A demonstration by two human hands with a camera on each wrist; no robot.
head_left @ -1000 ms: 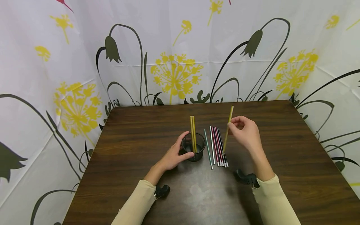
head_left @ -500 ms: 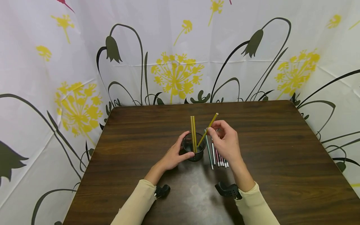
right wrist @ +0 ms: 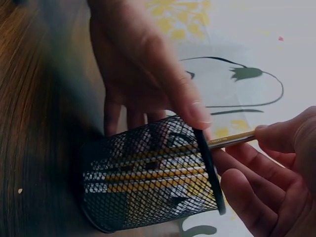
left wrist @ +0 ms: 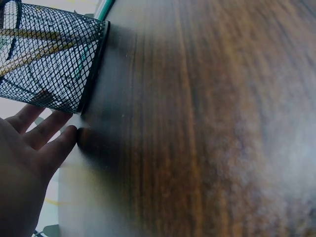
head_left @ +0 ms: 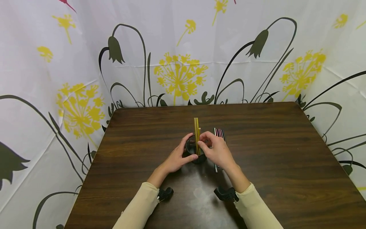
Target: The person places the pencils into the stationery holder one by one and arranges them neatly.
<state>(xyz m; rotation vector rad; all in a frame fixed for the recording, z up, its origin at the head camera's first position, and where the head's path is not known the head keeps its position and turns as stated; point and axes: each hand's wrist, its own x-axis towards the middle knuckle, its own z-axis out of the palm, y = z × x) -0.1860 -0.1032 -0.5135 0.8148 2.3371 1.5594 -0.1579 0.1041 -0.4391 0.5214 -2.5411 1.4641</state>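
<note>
A black mesh pencil cup [head_left: 200,160] stands upright on the table. My left hand [head_left: 178,158] holds it from the left, thumb at the near rim and fingers along the far side; the left wrist view shows those fingertips against the mesh. With thumb and fingers, my right hand [head_left: 217,151] pinches a gold pencil [right wrist: 232,139] near its upper end. This pencil's lower part is inside the cup. Other gold pencils [head_left: 196,123] stand in the cup, rising above the rim. Right of the cup, several dark, pink and silvery pencils [head_left: 219,132] lie side by side, partly hidden under my right hand.
A green pencil [left wrist: 104,9] lies close beside the cup. The brown wood-grain table [head_left: 143,127] reaches back to a white curtain [head_left: 177,31] printed with flowers. A dark wrist camera [head_left: 226,194] hangs below each wrist.
My right hand has carried the gold pencil leftward from above the lying pencils and lowered it into the cup. My left hand has stayed on the cup.
</note>
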